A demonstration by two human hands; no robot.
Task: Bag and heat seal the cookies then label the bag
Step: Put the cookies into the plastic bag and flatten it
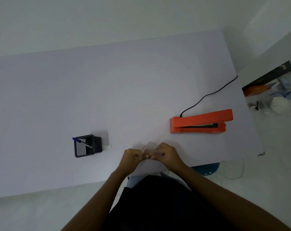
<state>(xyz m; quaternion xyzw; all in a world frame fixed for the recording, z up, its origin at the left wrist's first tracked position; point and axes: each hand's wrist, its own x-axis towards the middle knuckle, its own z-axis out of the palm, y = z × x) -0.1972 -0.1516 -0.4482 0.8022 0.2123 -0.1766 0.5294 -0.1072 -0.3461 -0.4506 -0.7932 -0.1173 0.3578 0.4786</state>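
Observation:
A clear plastic bag (147,146) is held just above the table near its front edge. My left hand (132,155) pinches its left side and my right hand (164,153) pinches its right side, fingertips almost meeting. I cannot tell what the bag holds. An orange heat sealer (200,122) sits to the right with its arm slightly raised. A small white label (107,146) lies to the left of the hands. No cookies are in view.
A black mesh pen holder (87,145) with a blue pen (82,142) stands at the left. The sealer's black cord (208,95) runs off the table's right edge (251,124). A blue stool (206,168) sits below the front edge.

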